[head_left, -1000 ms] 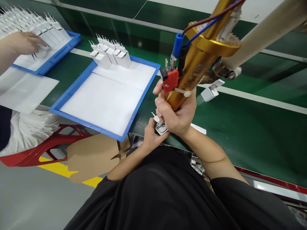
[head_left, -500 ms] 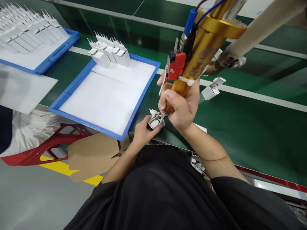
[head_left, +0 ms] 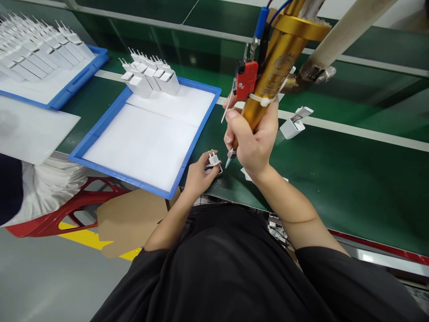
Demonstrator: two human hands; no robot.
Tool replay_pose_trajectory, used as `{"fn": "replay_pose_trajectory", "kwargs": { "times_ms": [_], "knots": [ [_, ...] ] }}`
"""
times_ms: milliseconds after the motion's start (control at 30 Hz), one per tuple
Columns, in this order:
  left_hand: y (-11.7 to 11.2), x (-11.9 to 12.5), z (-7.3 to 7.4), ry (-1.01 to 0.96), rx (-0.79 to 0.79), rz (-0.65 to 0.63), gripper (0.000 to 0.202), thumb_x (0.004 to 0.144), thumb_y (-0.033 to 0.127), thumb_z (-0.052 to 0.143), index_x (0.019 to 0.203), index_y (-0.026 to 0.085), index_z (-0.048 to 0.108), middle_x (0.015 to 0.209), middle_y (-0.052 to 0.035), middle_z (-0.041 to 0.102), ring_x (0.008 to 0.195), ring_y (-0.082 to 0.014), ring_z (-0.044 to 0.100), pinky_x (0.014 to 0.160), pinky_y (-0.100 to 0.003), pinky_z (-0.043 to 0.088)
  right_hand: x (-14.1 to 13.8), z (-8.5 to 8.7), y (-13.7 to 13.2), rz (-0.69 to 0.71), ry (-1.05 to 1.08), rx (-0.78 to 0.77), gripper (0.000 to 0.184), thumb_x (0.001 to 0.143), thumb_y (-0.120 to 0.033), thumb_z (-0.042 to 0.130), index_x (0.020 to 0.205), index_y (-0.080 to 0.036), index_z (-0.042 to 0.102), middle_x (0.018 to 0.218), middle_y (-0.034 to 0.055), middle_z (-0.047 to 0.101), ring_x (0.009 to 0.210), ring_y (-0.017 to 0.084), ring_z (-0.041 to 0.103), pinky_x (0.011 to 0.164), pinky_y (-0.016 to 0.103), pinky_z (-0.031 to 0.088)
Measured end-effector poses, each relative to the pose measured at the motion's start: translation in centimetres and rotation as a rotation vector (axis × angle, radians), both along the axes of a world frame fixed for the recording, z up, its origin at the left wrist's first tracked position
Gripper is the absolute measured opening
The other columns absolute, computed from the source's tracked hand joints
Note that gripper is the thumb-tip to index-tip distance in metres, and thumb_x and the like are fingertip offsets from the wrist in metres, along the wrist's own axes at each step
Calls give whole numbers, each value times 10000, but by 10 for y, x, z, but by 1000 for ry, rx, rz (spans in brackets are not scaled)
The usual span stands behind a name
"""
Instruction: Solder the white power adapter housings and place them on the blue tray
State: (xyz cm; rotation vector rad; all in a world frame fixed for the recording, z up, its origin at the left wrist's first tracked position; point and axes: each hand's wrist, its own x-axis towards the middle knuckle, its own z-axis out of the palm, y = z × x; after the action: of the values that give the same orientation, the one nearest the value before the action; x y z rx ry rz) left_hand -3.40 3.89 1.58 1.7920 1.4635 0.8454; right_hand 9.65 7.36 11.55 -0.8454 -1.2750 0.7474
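My left hand (head_left: 200, 175) is closed around a small white plug adapter (head_left: 213, 159) near the table's front edge, its two pins pointing up. Its cap sits over the box, and the inside is mostly hidden. My right hand (head_left: 253, 138) grips a gold glue gun (head_left: 268, 80) that has a red switch (head_left: 247, 80) strapped to its side. The gun's pale pointed nozzle (head_left: 228, 163) hangs just right of the adapter, apart from it. On the green table (head_left: 335, 179), right of the gun, stands another white adapter (head_left: 292, 128) with its cap tilted open.
A blue-rimmed tray (head_left: 197, 134) with white lining holds several adapters (head_left: 150, 76) at its back. Further left is another blue tray (head_left: 63, 100) packed with adapters. A thick pale hose (head_left: 351, 33) runs to the gun. Someone's white sleeve (head_left: 53, 176) shows at left.
The nozzle has come out of the adapter in my left hand. That adapter's cap has swung over its opening, and the gun has shifted slightly up and left.
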Motion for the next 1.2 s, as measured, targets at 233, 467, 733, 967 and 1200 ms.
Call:
{"fn": "replay_pose_trajectory", "kwargs": {
  "times_ms": [233, 467, 733, 967, 1200],
  "knots": [
    [-9, -14, 5, 321, 295, -174, 548, 904, 319, 512, 1418, 152, 421, 1090, -116, 675, 1005, -254, 577, 905, -387, 441, -3, 1, 2, -30, 12, 26, 381, 849, -552, 551, 1035, -263, 386, 883, -30, 588, 622, 54, 574, 593, 247, 563],
    [-12, -15, 3, 334, 383, -156, 407, 943, 366, 508, 1289, 152, 515, 967, -87, 673, 918, -201, 611, 831, -307, 480, -1, -1, 3, -35, 9, 17, 353, 855, -510, 557, 1032, -250, 396, 904, -36, 585, 681, 54, 598, 649, 260, 585],
    [-13, -17, -3, 389, 307, -172, 289, 920, 392, 539, 1130, 194, 531, 969, -59, 689, 880, -191, 663, 754, -282, 497, -2, -3, 3, -20, 13, 11, 323, 871, -458, 554, 1059, -249, 395, 911, -32, 594, 681, 58, 609, 631, 251, 581],
    [-12, -24, 9, 390, 96, -295, 432, 895, 497, 550, 1203, 202, 487, 1026, -81, 660, 881, -221, 654, 666, -287, 481, 0, -4, 8, -12, 34, 23, 312, 871, -429, 560, 1065, -271, 373, 909, -49, 593, 605, 33, 560, 606, 221, 548],
    [32, -69, 28, 84, 36, 43, 496, 879, 517, 529, 1248, 201, 428, 874, -38, 598, 679, -162, 601, 624, -267, 474, 6, -12, 24, -27, 107, 78, 283, 850, -356, 597, 1051, -271, 417, 910, -45, 592, 603, 37, 534, 628, 229, 537]
  ]
}}
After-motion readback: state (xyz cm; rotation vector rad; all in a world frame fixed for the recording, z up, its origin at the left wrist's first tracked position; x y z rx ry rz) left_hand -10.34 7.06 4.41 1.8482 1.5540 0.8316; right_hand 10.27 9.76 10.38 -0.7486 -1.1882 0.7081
